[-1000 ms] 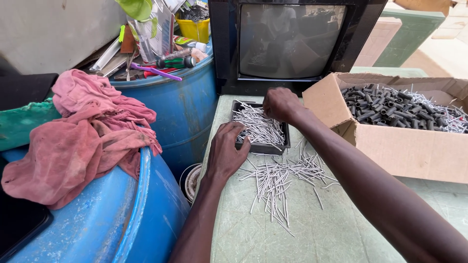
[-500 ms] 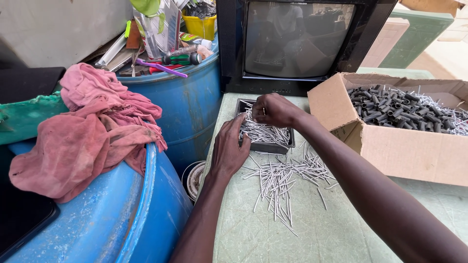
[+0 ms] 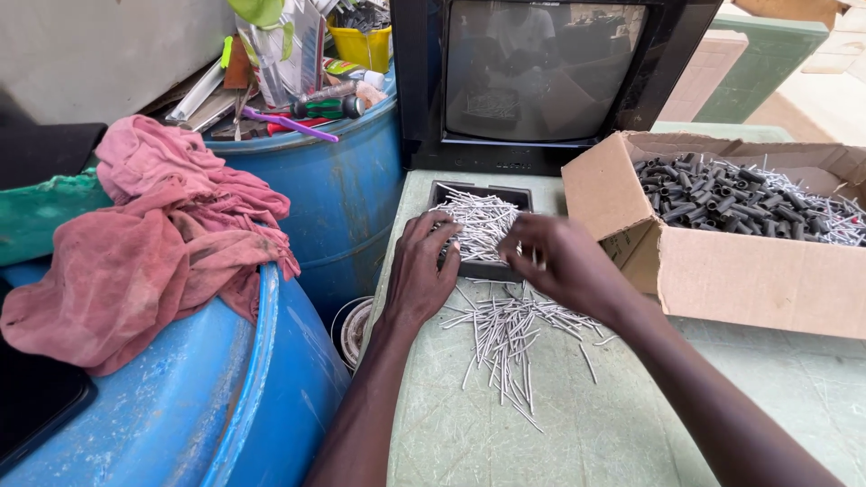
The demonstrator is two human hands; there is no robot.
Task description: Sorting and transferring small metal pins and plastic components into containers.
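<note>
Both hands meet at the small black tray [image 3: 479,268] heaped with thin metal pins, the left hand [image 3: 422,271] steadying its near edge and the right hand [image 3: 561,267] pinching a few pins, above the loose pile [image 3: 507,335] at six o'clock on the bench [image 3: 622,424], cardboard box [image 3: 722,271] at three o'clock

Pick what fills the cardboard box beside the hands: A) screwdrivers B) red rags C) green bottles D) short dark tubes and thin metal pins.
D: the cardboard box, right of the right hand, holds short dark tubes with thin metal pins mixed in.
</note>
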